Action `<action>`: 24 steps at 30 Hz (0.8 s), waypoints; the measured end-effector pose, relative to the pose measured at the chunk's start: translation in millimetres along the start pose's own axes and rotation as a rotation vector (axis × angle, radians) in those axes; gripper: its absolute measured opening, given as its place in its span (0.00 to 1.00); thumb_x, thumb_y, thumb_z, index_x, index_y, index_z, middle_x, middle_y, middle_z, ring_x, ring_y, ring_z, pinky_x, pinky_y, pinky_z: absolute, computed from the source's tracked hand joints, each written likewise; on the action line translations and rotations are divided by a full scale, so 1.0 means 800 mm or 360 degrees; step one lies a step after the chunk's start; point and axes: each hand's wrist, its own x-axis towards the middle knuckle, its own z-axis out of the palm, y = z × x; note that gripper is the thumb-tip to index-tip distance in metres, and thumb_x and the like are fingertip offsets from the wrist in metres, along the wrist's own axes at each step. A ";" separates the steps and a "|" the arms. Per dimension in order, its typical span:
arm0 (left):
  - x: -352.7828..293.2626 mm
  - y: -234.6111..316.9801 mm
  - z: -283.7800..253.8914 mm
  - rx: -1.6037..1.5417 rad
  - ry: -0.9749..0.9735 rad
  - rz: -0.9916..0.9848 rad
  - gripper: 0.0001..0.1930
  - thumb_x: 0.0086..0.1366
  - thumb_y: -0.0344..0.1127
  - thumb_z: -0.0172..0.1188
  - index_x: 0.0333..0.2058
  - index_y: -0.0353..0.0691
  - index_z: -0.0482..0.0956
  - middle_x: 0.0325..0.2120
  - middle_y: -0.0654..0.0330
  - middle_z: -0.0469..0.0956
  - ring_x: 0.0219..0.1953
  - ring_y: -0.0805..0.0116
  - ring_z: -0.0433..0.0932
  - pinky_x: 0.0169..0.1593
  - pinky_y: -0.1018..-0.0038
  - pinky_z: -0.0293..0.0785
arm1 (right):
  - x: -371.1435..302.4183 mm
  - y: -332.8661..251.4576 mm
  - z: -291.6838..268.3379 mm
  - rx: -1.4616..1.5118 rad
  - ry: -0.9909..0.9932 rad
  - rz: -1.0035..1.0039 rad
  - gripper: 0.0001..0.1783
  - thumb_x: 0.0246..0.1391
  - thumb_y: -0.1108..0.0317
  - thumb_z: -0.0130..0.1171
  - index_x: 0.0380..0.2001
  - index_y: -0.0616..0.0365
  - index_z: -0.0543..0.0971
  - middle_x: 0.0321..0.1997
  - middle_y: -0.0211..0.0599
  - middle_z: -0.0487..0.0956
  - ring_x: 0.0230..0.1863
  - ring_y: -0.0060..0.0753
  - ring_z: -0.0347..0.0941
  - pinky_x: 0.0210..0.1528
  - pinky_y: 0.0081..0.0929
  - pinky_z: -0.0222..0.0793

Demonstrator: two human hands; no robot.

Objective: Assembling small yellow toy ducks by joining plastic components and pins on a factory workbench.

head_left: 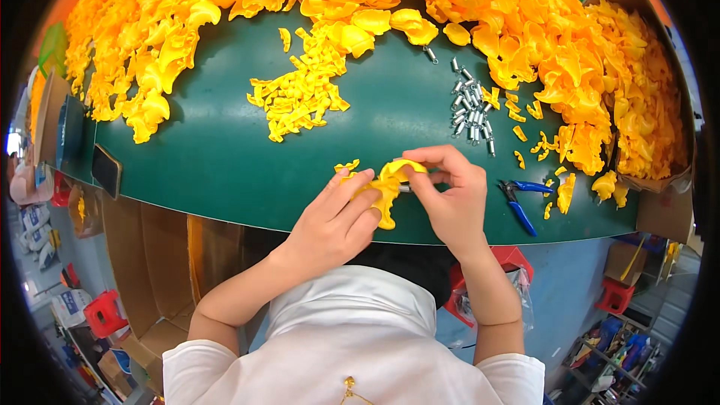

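Observation:
Near the front edge of the green table, I hold a curved yellow plastic piece (386, 208) between both hands. The fingers of my left hand (326, 219) are closed on its left side. My right hand (456, 199) pinches its upper right part between thumb and fingers. A short metal spring (405, 188) shows between the piece and my right fingers; its ends are hidden. Just above my left fingertips lie small yellow bits (346, 166). To the right of my right hand rests a pair of blue-handled nippers (523, 202), jaws toward me.
A big heap of yellow-orange shells (525, 37) lines the table's (217, 165) far side. Small yellow parts (300, 97) lie mid-left, loose springs (471, 109) mid-right. A full cardboard box (646, 97) stands at the right; a phone-like dark slab (107, 171) sits at the left edge.

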 end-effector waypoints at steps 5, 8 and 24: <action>-0.004 0.000 0.003 0.0075 0.0148 0.0090 0.10 0.46 0.30 0.64 0.28 0.38 0.74 0.33 0.57 0.75 0.50 0.53 0.73 0.55 0.51 0.72 | -0.015 0.005 0.009 -0.0122 0.0013 0.0001 0.06 0.49 0.80 0.63 0.32 0.67 0.79 0.27 0.33 0.81 0.27 0.18 0.79 0.27 0.13 0.73; -0.017 0.008 0.002 0.0192 0.0227 0.0036 0.10 0.47 0.29 0.63 0.31 0.38 0.79 0.31 0.60 0.78 0.41 0.61 0.72 0.43 0.61 0.75 | -0.018 0.005 0.010 -0.0180 0.0083 -0.0086 0.05 0.48 0.80 0.64 0.30 0.66 0.79 0.26 0.34 0.81 0.26 0.18 0.79 0.26 0.13 0.72; -0.012 0.005 0.002 0.0048 0.0265 0.0110 0.14 0.44 0.27 0.63 0.33 0.32 0.81 0.32 0.55 0.79 0.27 0.67 0.73 0.29 0.76 0.75 | -0.036 0.002 0.031 -0.0635 0.0076 -0.0321 0.08 0.39 0.80 0.65 0.28 0.64 0.81 0.28 0.42 0.83 0.28 0.37 0.81 0.30 0.24 0.76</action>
